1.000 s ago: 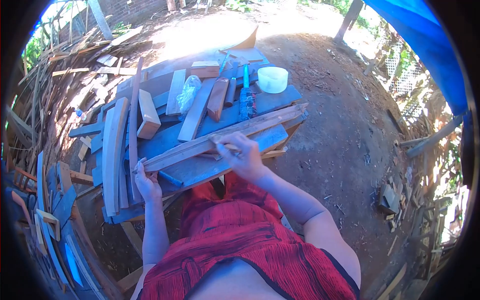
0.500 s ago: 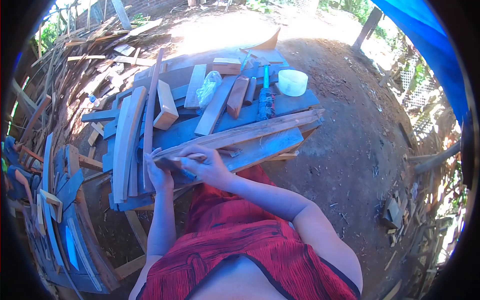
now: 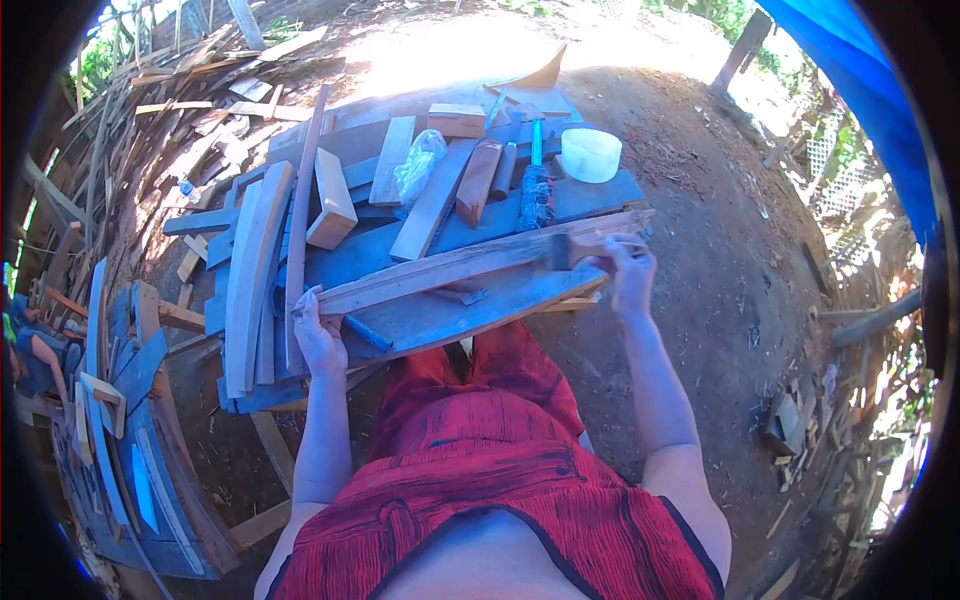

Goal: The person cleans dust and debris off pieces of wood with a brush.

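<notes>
My left hand [image 3: 320, 335] grips the left end of a long wooden plank [image 3: 430, 275], which lies slantwise across the front of the work table [image 3: 375, 235]. Near the plank's far right end, my right hand [image 3: 630, 268] is closed on a flat tool with a wide dark end [image 3: 560, 252]. The tool is against or just over the wood; motion blur hides its exact kind. Below the plank, a blue rod-like object [image 3: 368, 333] lies on the table by my left hand.
On the table are wooden blocks [image 3: 332, 200], curved slats [image 3: 255, 280], a plastic bag [image 3: 420, 165], a white tub [image 3: 590, 156] and a tool with a blue wrapped part [image 3: 537, 195]. Scrap wood [image 3: 190, 130] piles up at the left. Another person [image 3: 40, 345] is at the far left.
My right hand has swept the flat tool rightward, from beside my left hand to near the plank's right end. My left hand stays at the left end.
</notes>
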`<action>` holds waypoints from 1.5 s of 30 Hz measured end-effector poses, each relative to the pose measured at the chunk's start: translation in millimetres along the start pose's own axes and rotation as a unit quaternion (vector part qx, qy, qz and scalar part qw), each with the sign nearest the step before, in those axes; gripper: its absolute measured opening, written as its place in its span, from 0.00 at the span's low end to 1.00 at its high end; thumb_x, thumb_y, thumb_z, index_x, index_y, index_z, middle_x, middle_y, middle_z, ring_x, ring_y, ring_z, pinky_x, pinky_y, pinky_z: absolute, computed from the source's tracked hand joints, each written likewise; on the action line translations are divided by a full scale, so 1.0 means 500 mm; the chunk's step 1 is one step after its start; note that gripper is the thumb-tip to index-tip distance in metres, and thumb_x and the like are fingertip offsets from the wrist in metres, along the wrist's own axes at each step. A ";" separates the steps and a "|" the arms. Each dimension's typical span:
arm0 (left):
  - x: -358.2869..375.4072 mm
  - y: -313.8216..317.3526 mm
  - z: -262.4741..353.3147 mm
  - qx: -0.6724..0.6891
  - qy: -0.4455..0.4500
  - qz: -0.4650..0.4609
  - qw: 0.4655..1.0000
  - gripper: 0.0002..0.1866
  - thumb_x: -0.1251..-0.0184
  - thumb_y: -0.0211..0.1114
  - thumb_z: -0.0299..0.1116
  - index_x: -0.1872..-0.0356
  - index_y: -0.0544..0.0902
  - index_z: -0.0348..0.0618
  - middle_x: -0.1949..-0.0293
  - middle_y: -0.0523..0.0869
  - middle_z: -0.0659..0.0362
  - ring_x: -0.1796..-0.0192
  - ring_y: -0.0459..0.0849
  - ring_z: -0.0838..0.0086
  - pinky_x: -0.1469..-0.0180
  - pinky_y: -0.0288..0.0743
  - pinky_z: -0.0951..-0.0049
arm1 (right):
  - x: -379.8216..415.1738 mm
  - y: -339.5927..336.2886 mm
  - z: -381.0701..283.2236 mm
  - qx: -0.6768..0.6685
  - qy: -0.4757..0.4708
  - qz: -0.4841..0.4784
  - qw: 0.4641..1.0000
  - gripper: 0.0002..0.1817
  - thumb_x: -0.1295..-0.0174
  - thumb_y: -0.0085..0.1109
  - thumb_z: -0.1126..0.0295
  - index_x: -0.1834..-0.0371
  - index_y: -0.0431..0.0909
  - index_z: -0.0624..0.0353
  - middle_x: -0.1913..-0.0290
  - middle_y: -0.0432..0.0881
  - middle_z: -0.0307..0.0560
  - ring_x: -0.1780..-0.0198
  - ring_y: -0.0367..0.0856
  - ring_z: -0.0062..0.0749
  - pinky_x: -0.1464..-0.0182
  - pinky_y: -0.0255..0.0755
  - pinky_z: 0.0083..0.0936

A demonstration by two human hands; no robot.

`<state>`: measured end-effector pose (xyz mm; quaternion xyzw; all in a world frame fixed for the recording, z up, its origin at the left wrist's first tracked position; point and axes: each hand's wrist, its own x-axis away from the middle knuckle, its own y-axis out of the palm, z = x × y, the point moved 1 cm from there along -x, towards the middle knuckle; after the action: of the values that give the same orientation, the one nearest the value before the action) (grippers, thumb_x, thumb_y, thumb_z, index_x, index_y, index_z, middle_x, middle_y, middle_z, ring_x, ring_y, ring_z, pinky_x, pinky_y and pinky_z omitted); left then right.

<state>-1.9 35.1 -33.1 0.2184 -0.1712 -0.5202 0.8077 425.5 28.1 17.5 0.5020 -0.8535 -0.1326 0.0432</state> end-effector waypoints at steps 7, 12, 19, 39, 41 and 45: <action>-0.006 -0.008 -0.006 -0.012 -0.003 -0.004 1.000 0.11 0.31 0.54 0.35 0.53 0.74 0.40 0.55 0.77 0.57 0.51 0.79 0.70 0.52 0.78 0.67 | -0.117 -0.154 0.010 0.057 -0.074 0.163 0.982 0.05 0.41 0.56 0.75 0.63 0.77 0.65 0.68 0.81 0.47 0.75 0.82 0.28 0.72 0.79 0.21; -0.007 -0.006 -0.004 -0.023 0.001 -0.011 1.000 0.11 0.31 0.55 0.36 0.53 0.75 0.40 0.56 0.77 0.57 0.52 0.79 0.70 0.52 0.78 0.67 | -0.160 -0.208 0.019 0.211 -0.213 0.215 0.929 0.06 0.40 0.59 0.72 0.62 0.80 0.61 0.67 0.81 0.42 0.71 0.80 0.20 0.67 0.74 0.17; -0.006 0.000 -0.004 -0.038 -0.004 0.004 0.999 0.12 0.31 0.55 0.36 0.54 0.75 0.41 0.56 0.78 0.57 0.53 0.80 0.70 0.53 0.78 0.68 | -0.117 -0.172 0.038 0.335 -0.230 0.150 0.901 0.06 0.40 0.59 0.70 0.63 0.80 0.60 0.63 0.80 0.42 0.61 0.78 0.24 0.59 0.71 0.22; -0.011 -0.006 -0.012 -0.027 0.007 0.008 1.000 0.09 0.31 0.55 0.34 0.55 0.75 0.41 0.59 0.78 0.58 0.58 0.81 0.74 0.58 0.79 0.71 | -0.099 -0.223 0.039 0.082 -0.141 0.205 0.965 0.08 0.36 0.55 0.74 0.57 0.78 0.65 0.60 0.80 0.42 0.62 0.81 0.25 0.57 0.76 0.20; -0.009 -0.004 -0.011 -0.027 0.009 0.012 1.000 0.09 0.31 0.55 0.34 0.55 0.75 0.41 0.59 0.78 0.59 0.57 0.81 0.74 0.58 0.79 0.71 | -0.088 -0.204 0.038 0.095 -0.141 0.214 0.962 0.08 0.36 0.55 0.75 0.57 0.78 0.65 0.60 0.80 0.43 0.61 0.81 0.25 0.56 0.76 0.20; -0.012 -0.005 -0.012 -0.017 0.004 0.012 1.000 0.09 0.31 0.55 0.33 0.55 0.75 0.41 0.59 0.78 0.59 0.57 0.80 0.74 0.57 0.80 0.71 | -0.056 -0.152 0.054 0.160 -0.171 0.122 0.964 0.08 0.36 0.55 0.74 0.56 0.78 0.64 0.60 0.80 0.43 0.61 0.81 0.26 0.56 0.75 0.20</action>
<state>-3.1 40.8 -40.0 0.2045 -0.1612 -0.5125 0.8183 498.1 22.6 -27.2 0.3644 -0.9130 -0.0719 -0.1688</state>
